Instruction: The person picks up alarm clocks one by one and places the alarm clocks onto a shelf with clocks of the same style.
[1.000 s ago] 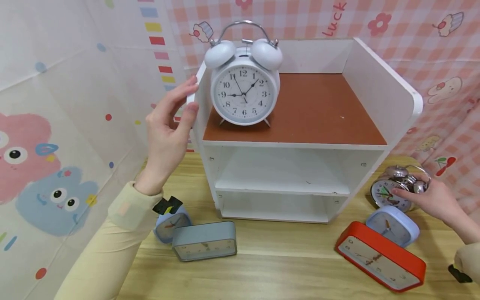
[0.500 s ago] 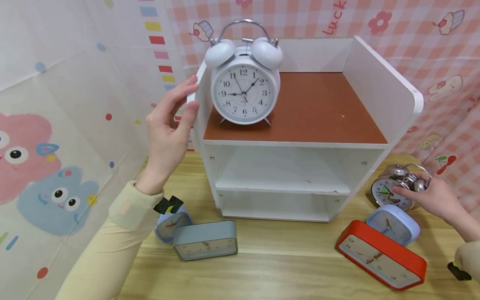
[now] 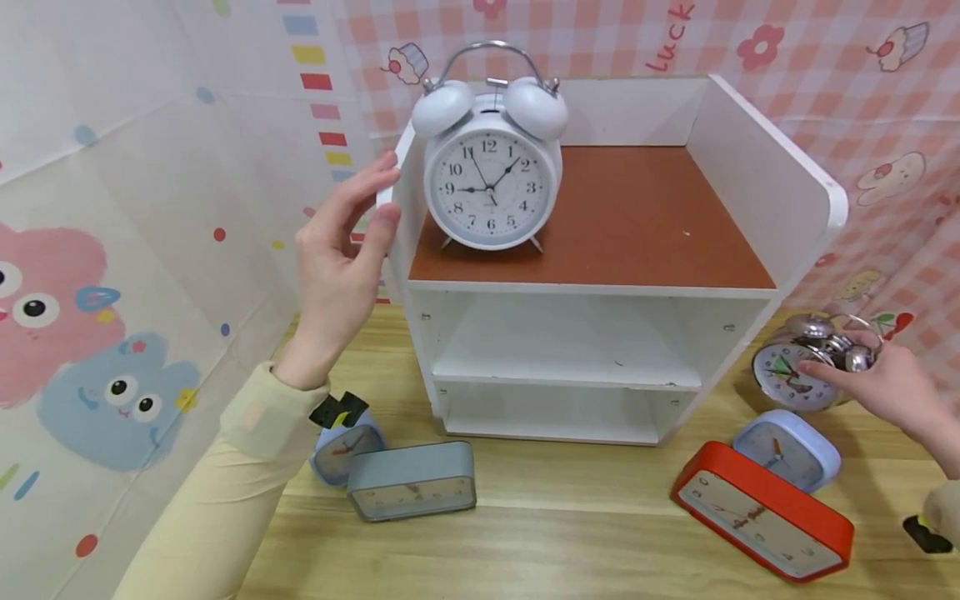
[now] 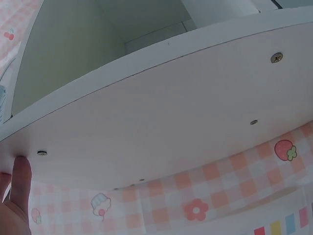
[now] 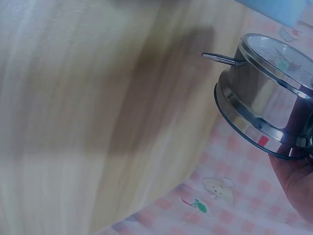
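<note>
In the head view my right hand grips a silver twin-bell alarm clock near its bells, thumb over the dial's edge. The right wrist view shows the silver clock tilted, one metal leg sticking out, with part of the hand beneath it. My left hand holds the upper left side panel of a white shelf, thumb and index finger at its edge. One finger touches the panel's outer face in the left wrist view. A white twin-bell alarm clock stands on the brown top, beside that panel.
Right of the shelf, a red clock touches a light blue clock. On the left a grey-blue rectangular clock sits against another blue clock. The wooden table meets a checkered cloth behind.
My right hand has moved slightly right and up with the silver clock, which now shows a gap above the light blue clock. The left hand stays at the panel.
</note>
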Tool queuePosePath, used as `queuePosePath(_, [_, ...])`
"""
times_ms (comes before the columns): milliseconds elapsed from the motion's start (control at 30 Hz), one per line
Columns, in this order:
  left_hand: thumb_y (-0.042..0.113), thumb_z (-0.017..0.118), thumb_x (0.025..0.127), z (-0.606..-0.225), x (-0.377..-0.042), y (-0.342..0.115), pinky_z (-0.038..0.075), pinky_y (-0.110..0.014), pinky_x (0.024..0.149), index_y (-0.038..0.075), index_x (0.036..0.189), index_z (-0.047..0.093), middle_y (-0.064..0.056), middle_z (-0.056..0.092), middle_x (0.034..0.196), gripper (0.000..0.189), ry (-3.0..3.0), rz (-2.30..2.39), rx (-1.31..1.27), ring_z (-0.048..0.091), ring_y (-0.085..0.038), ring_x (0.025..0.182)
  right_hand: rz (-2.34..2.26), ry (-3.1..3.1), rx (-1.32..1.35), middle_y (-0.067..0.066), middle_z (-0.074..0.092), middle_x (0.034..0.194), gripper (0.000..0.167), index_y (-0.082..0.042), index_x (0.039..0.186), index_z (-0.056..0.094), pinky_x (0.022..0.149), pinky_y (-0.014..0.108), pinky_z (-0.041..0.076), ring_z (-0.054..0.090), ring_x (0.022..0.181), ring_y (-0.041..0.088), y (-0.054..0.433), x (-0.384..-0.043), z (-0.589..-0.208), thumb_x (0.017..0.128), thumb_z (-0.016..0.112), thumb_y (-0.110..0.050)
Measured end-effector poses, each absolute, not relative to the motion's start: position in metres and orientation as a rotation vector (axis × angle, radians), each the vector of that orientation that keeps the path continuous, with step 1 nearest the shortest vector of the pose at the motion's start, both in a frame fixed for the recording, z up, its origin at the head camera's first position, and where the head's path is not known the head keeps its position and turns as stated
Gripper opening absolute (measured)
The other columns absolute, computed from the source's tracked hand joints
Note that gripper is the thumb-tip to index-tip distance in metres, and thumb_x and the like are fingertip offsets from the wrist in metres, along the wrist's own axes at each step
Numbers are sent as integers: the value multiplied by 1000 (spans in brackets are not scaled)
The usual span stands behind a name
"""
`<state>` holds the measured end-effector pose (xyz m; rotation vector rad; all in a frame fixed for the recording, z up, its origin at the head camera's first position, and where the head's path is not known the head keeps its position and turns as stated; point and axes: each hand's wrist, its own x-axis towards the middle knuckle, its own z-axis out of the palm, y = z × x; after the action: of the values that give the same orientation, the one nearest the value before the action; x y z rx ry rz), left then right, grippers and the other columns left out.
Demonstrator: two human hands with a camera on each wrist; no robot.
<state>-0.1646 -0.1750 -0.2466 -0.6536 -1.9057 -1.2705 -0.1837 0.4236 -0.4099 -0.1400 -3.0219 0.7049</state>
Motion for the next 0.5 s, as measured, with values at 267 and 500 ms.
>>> queuePosePath(267, [-1,61,102,-246,-166,-175,55,-11,66,-3,135,64,-15,64,150,33,-1897,-1257,-668,65,-20,137,796,-2923,-268,51,42,134,87,17,150,34,59,14,32,48,107,56,421,-170,-387,98,70,-42])
queuePosePath(500, [3,62,103,-247,-166,-176,60,-13,79,-4,135,63,-16,63,151,32,-1891,-1264,-677,64,-20,138,901,-2719,-204,42,48,136,77,17,147,41,65,1,28,21,85,-27,426,-172,-380,96,73,-30])
